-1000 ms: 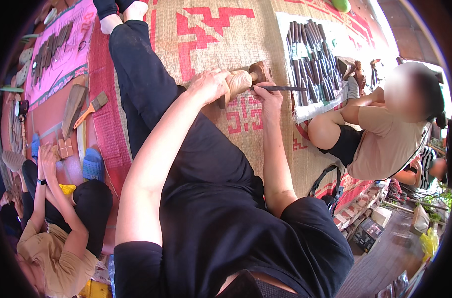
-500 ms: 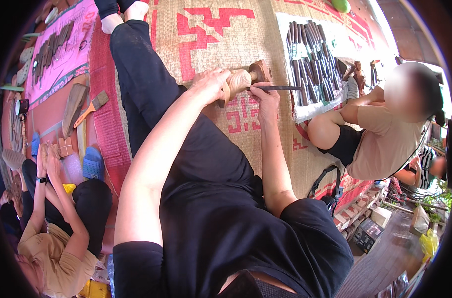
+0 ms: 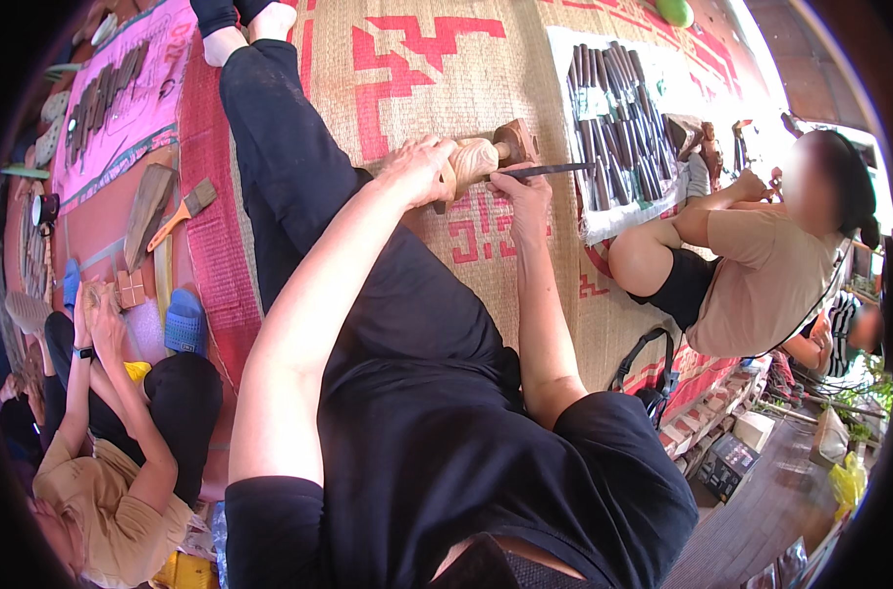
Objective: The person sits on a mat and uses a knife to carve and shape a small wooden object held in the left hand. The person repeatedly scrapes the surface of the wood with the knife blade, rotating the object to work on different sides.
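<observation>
A pale carved wooden figure (image 3: 474, 160) lies on the person's lap, over the woven floor mat (image 3: 407, 69) near the middle of the mat's red-patterned stretch, its far end butting a darker round wooden block (image 3: 516, 140). The left hand (image 3: 419, 169) is clenched around the near part of the figure, pinning it down. The right hand (image 3: 518, 192) grips a slim dark chisel (image 3: 554, 170) whose blade points toward the figure; the tip appears to meet the wood just beside the left hand's fingers, though the contact point itself is too small to tell.

This looks like a carving cut in hand: one hand steadies, the other drives the tool. The next stroke would call for a firm hold on the figure and a short controlled push, with the blade aimed away from the steadying fingers.

Toward the mat's right edge a row of dark chisels (image 3: 613, 108) lies on a white sheet, and a seated person in a tan shirt (image 3: 761, 285) is beyond it. At the left edge another seated person (image 3: 103, 471) holds something small.
</observation>
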A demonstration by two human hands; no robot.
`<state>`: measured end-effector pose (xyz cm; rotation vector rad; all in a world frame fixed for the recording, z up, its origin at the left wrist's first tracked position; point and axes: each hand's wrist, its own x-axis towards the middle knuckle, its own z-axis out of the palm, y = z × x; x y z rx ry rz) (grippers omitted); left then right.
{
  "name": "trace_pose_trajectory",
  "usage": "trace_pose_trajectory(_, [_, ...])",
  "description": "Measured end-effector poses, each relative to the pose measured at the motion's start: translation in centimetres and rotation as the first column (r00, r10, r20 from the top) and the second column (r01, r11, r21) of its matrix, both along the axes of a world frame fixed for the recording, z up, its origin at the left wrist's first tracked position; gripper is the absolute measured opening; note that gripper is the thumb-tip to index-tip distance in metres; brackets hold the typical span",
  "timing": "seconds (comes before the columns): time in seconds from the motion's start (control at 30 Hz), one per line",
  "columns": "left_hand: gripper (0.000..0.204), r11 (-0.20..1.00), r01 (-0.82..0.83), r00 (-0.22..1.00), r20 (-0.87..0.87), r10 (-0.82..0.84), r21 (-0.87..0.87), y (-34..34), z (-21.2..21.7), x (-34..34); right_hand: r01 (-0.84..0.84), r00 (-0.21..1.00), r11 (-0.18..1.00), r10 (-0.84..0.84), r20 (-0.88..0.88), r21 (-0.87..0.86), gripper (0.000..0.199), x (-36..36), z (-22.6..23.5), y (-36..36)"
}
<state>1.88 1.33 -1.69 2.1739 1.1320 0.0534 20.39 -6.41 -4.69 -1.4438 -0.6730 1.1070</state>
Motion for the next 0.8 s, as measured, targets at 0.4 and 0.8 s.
trace_pose_trajectory(0.4, [0.095, 0.992, -0.028, 0.987, -0.163, 0.007, -0.127, 0.5, -0.7, 0.8, -0.184, 0.961, 0.982, 0.186, 0.207, -0.029, 0.014, -0.9, 3.1, 4.1])
trace_pose_trajectory(0.8, [0.096, 0.990, -0.034, 0.987, -0.162, 0.011, -0.137, 0.6, -0.3, 0.9, -0.040, 0.992, 0.998, 0.034, 0.121, 0.047, 0.023, -1.1, 0.5, 1.7])
